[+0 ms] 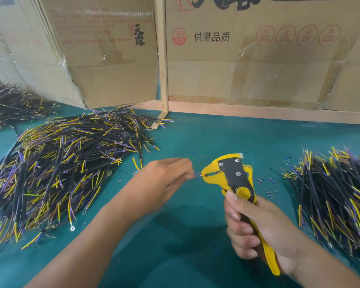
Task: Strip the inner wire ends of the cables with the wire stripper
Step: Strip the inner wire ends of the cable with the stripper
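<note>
Right hand (pixel 264 231): wraps its fingers round the handles of the wire stripper (pixel 236 183), thumb lying up along the handle just below the round yellow knob; the tool's head points up and to the left.
Wire stripper: yellow body with a black metal plate and silver rivets; its jaws face left and sit on the tip of a thin wire end (pixel 197 175).
Left hand (pixel 164 179): pinches the wire end between fingertips just beside the stripper's jaws, feeding it in from the left; the rest of that cable is hidden behind the hand and slightly blurred.
Left cable pile (pixel 67 163): a wide heap of short black cables with yellow and purple-blue inner wires, some ending in ring terminals, lying on the worktop left of the hands.
Right cable pile (pixel 339 196): a second heap of the same cables at the right edge, near the right hand.
Far cable pile (pixel 10 104): a smaller heap at the far left, against the boxes.
Insulation scraps (pixel 268 190): small coloured bits scattered on the worktop around the stripper's head.
Worktop (pixel 206 142): covered in green matting.
Cardboard boxes (pixel 258 55): stand along the back edge, printed with red and black characters, behind a wooden frame post (pixel 162 59).
</note>
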Demonstrator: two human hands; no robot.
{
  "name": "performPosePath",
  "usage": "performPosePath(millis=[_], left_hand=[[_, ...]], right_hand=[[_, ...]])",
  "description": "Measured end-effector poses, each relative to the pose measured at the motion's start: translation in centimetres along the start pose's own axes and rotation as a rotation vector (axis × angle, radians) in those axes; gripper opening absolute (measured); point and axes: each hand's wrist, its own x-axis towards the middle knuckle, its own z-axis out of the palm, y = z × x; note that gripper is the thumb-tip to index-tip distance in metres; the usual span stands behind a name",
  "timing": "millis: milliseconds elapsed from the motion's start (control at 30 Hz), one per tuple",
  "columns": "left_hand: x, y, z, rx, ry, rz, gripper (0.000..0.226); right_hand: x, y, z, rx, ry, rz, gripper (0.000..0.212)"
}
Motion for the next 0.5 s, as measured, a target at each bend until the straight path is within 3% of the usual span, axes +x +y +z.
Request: performPosePath(millis=[133,300,500], left_hand=[[-1.0,-4.2,-3.0,-0.099,0.287,-0.260,0.023],[0.2,-0.2,-0.2,-0.354,0.195,-0.253,0.018],[0.3,0.8,0.6,-0.686,0.175,-0.340,0.012]], right_hand=[[-0.5,-2.2,-1.4,0.147,0.117,-0.097,0.053],[0.7,0.3,0.1,0.219,0.027,-0.046,0.030],[1.2,1.1,0.3,0.243,-0.088,-0.017,0.032]])
